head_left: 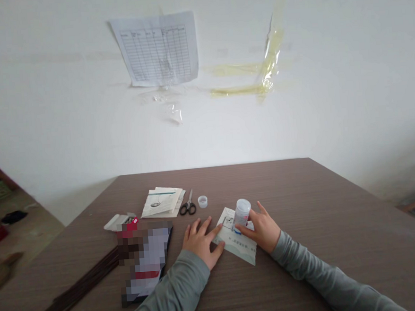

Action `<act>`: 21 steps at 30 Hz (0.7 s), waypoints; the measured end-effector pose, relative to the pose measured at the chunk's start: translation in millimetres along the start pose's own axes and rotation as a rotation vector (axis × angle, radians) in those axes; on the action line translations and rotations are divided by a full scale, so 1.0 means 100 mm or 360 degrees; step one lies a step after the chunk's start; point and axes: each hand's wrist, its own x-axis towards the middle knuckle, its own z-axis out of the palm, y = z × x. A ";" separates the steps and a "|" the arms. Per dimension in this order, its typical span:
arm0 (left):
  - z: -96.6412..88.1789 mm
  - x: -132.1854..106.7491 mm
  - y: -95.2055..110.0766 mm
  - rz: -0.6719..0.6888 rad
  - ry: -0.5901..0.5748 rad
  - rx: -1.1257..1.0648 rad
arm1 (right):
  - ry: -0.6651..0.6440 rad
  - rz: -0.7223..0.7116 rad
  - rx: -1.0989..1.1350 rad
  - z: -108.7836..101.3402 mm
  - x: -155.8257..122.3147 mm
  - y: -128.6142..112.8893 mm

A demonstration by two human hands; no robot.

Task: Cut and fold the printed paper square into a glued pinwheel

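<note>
My right hand (266, 229) is closed around a small whitish glue bottle (242, 212). The bottle is upside down, its blue end low against a printed paper piece (240, 248) on the table. One finger of that hand sticks out from the bottle. My left hand (201, 243) lies with fingers spread, its index finger and thumb at the left edge of the paper. A translucent white cap (202, 202) sits beyond my left hand, beside black-handled scissors (188, 207).
A stack of printed papers (163, 201) lies left of the scissors. Further left are an opened small red-and-white box (121, 223), a phone-like blurred device (149, 264) and a bundle of thin dark sticks (81, 287). The brown table (323, 242) meets a white wall with a taped sheet (159, 50).
</note>
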 end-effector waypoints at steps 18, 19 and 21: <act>0.00 -0.02 0.00 0.0038 0.0017 0.0002 | -0.0017 0.0113 0.0082 0.06 -0.04 0.05; 0.00 -0.02 0.00 0.0037 0.0020 0.0008 | 0.0002 0.0127 0.0120 0.07 -0.04 0.07; 0.00 -0.01 0.00 0.0037 0.0027 0.0018 | 0.0063 0.0180 0.0257 0.08 -0.06 0.10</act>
